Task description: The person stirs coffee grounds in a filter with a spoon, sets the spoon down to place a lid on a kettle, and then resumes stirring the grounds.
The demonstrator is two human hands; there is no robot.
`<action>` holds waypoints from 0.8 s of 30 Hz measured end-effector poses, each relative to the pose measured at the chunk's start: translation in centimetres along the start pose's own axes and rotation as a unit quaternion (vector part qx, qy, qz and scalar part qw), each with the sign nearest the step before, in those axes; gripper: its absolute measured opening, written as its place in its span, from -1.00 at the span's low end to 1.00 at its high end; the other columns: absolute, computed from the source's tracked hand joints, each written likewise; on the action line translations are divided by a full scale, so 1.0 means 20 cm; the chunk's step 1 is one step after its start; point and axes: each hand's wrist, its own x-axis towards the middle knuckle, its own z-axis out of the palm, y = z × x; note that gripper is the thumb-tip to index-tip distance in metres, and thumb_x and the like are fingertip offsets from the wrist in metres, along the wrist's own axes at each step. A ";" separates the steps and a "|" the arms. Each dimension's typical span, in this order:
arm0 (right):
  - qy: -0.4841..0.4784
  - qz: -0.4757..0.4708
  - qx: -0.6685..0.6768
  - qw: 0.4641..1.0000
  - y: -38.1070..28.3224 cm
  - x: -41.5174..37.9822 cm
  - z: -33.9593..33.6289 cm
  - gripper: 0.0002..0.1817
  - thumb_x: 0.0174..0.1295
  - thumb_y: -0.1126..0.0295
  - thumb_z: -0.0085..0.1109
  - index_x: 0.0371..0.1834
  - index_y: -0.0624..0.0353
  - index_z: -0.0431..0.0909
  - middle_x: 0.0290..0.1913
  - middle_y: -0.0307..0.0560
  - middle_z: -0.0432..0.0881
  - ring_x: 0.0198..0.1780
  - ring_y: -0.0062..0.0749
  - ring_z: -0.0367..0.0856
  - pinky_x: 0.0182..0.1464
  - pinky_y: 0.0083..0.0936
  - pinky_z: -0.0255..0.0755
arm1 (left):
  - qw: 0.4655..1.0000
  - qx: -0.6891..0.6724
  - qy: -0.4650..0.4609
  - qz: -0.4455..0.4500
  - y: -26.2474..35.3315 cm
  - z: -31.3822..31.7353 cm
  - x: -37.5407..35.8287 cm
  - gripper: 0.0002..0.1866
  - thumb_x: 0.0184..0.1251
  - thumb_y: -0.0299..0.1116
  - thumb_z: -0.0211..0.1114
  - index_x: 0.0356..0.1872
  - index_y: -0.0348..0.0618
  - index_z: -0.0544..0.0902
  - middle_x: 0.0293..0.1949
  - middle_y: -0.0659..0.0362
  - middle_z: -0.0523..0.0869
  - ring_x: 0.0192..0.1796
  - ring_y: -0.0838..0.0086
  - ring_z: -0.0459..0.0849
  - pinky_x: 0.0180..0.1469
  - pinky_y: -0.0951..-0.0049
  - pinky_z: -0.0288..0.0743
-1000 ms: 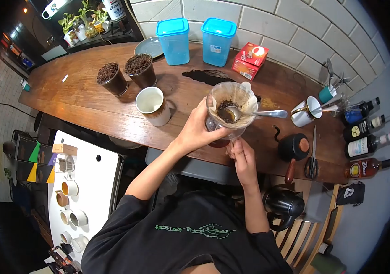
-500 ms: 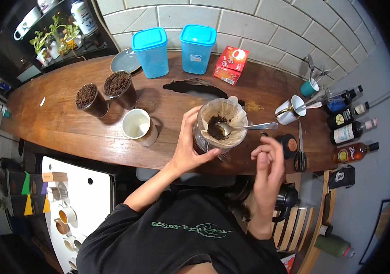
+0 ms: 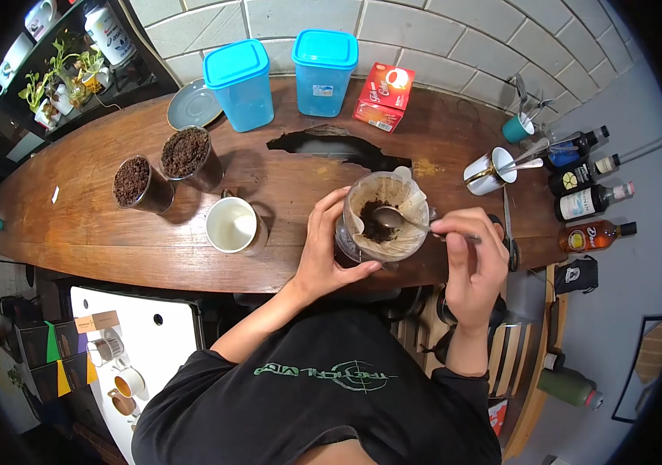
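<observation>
My left hand is wrapped round the side of a clear glass coffee dripper, its thumb along the near edge. A paper filter lines the dripper, with dark coffee grounds at its bottom. My right hand grips the handle of a metal spoon from the right. The spoon's bowl rests down among the grounds inside the filter. To the left of my left hand stands a pale mug.
Two glasses of dark grounds stand at the left. Two blue lidded containers and a red box line the wall. A ragged hole breaks the wooden counter. Bottles, scissors and a mug of spoons are at right.
My right hand has come in and taken hold of the spoon handle, where before it hovered free beside it. My left hand stays on the dripper.
</observation>
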 end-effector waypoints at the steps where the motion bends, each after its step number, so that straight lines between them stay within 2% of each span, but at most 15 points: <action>1: -0.009 -0.057 -0.039 0.998 -0.02 0.01 -0.01 -0.92 0.38 0.52 0.21 -0.18 0.31 0.64 -0.25 -0.02 0.65 -0.24 -0.27 0.63 -0.16 -0.46 0.47 | 1.000 -0.001 -0.001 -0.002 0.00 0.00 0.00 0.04 -0.06 -0.01 0.65 0.42 -0.26 0.31 0.45 -0.13 0.32 0.49 -0.04 0.31 0.50 0.02 0.18; 2: -0.018 -0.114 -0.078 0.990 -0.04 0.01 -0.01 -0.93 0.34 0.53 0.24 -0.19 0.29 0.65 -0.26 -0.01 0.65 -0.25 -0.18 0.64 -0.16 -0.41 0.49 | 1.000 -0.002 -0.001 -0.004 -0.01 0.00 0.00 0.04 -0.06 -0.01 0.65 0.42 -0.26 0.31 0.45 -0.14 0.33 0.49 -0.03 0.31 0.50 0.02 0.18; 3: -0.020 -0.128 -0.082 0.988 -0.05 0.02 0.00 -0.93 0.26 0.55 0.29 -0.21 0.25 0.67 -0.26 -0.04 0.65 -0.24 -0.10 0.62 -0.17 -0.33 0.51 | 1.000 -0.004 -0.002 -0.007 -0.01 -0.01 0.00 0.04 -0.06 -0.01 0.65 0.43 -0.26 0.31 0.44 -0.14 0.34 0.49 -0.03 0.31 0.49 0.02 0.19; 6: -0.041 -0.163 -0.128 0.977 -0.04 0.05 0.01 -0.91 0.23 0.57 0.30 -0.21 0.24 0.67 -0.26 -0.06 0.65 -0.22 -0.10 0.61 -0.17 -0.32 0.51 | 1.000 -0.012 -0.004 -0.012 -0.01 -0.01 0.00 0.05 -0.07 -0.02 0.66 0.43 -0.26 0.31 0.44 -0.14 0.34 0.48 -0.03 0.32 0.49 0.02 0.20; 11: -0.052 -0.152 -0.115 0.980 0.01 0.05 0.03 -0.91 0.20 0.59 0.28 -0.24 0.25 0.64 -0.27 -0.08 0.65 -0.22 -0.10 0.60 -0.18 -0.29 0.49 | 1.000 -0.007 -0.003 -0.006 -0.01 0.00 0.00 0.05 -0.08 -0.03 0.66 0.43 -0.26 0.31 0.45 -0.13 0.34 0.48 -0.02 0.32 0.48 0.02 0.20; 17: -0.037 -0.094 -0.048 0.994 0.05 0.02 0.06 -0.95 0.28 0.60 0.15 -0.26 0.29 0.60 -0.30 -0.03 0.64 -0.27 -0.13 0.60 -0.18 -0.33 0.48 | 1.000 0.000 -0.003 -0.004 0.00 -0.01 0.00 0.06 -0.08 -0.03 0.66 0.44 -0.26 0.30 0.46 -0.12 0.34 0.49 -0.02 0.32 0.49 0.03 0.19; 20: -0.020 -0.064 -0.018 0.998 0.06 0.01 0.06 -0.93 0.31 0.58 0.10 -0.25 0.30 0.59 -0.30 0.00 0.64 -0.29 -0.18 0.59 -0.20 -0.38 0.46 | 1.000 0.004 -0.003 -0.006 0.00 -0.01 0.00 0.06 -0.07 -0.04 0.66 0.44 -0.26 0.30 0.46 -0.13 0.33 0.49 -0.02 0.31 0.50 0.03 0.18; 22: 0.000 -0.026 -0.010 1.000 0.06 0.01 0.07 -0.90 0.39 0.55 0.07 -0.25 0.31 0.58 -0.31 -0.05 0.64 -0.30 -0.37 0.58 -0.23 -0.47 0.43 | 1.000 0.007 -0.004 -0.005 0.00 -0.01 0.00 0.06 -0.07 -0.04 0.66 0.44 -0.27 0.30 0.46 -0.13 0.33 0.50 -0.02 0.31 0.50 0.03 0.18; 23: 0.001 -0.027 -0.009 1.000 0.07 0.00 0.07 -0.90 0.39 0.55 0.07 -0.25 0.31 0.58 -0.31 -0.05 0.64 -0.30 -0.37 0.58 -0.23 -0.47 0.43 | 1.000 0.004 -0.002 -0.005 0.00 -0.01 0.00 0.06 -0.07 -0.04 0.67 0.44 -0.27 0.30 0.46 -0.13 0.33 0.50 -0.02 0.31 0.50 0.03 0.18; 24: 0.004 0.026 0.014 1.000 0.06 -0.01 0.06 -0.88 0.43 0.53 0.06 -0.24 0.32 0.58 -0.31 -0.10 0.64 -0.28 -0.48 0.56 -0.22 -0.53 0.41 | 1.000 0.001 0.000 -0.006 0.00 -0.01 0.00 0.06 -0.07 -0.05 0.67 0.44 -0.27 0.29 0.46 -0.14 0.33 0.50 -0.02 0.30 0.50 0.03 0.19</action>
